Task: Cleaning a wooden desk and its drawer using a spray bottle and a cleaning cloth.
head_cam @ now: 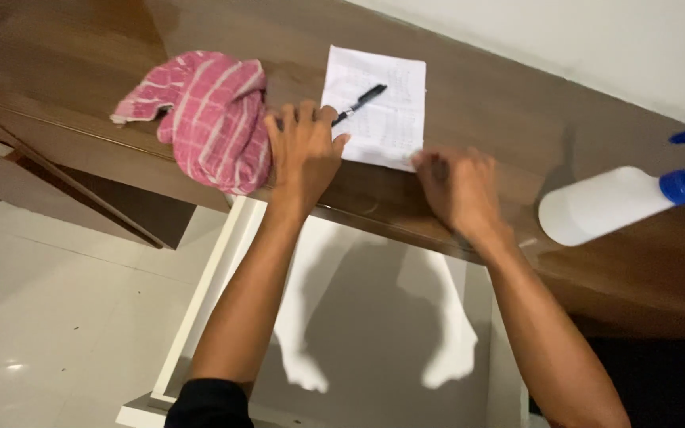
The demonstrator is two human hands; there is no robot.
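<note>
A white plastic spray bottle [600, 204] with a blue nozzle and trigger is seen lying on its side near the right end of the brown wooden desk top [477, 95]. No label, sign or screen is shown.

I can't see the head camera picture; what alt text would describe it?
Two bare hands rest on a brown wooden desk: the left hand beside a pink checked cloth, the right hand at the corner of a sheet of paper with a black pen on it. A white spray bottle stands right; a white open drawer below.
</note>
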